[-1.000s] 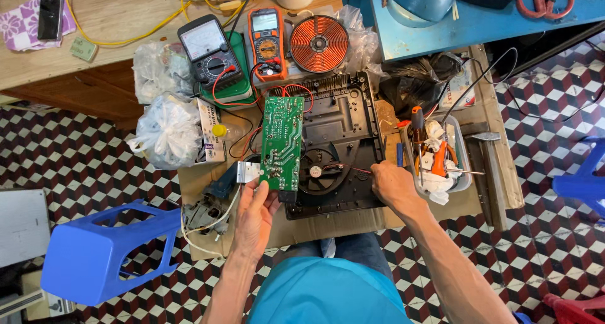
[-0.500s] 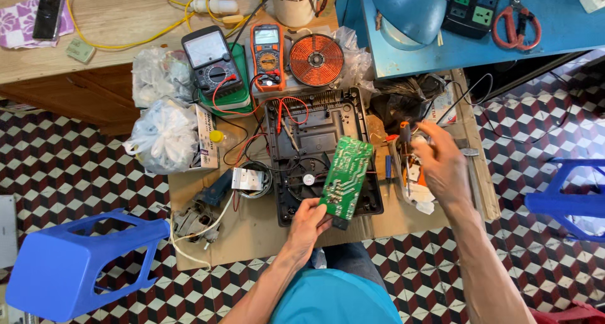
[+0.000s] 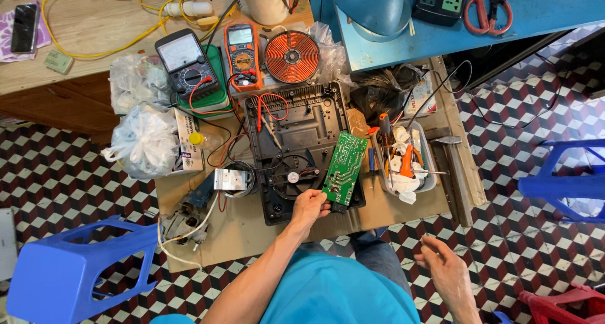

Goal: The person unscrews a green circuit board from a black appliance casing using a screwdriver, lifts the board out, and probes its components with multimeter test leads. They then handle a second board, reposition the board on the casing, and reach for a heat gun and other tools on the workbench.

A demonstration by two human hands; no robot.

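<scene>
My left hand grips the near end of a green circuit board, held tilted over the right side of a black plastic appliance base with a small fan in it. My right hand hangs low at the lower right, over the floor, fingers apart and holding nothing. A copper coil disc lies just behind the base. Red and black wires run from the base toward two meters.
An orange multimeter and a black analog meter sit behind the base. A clear tray of tools stands to the right, plastic bags to the left. Blue stools stand at the lower left and right.
My right hand has left the tool tray and dropped down to the lower right. The left hand still holds the green board, now shifted further right over the base.
</scene>
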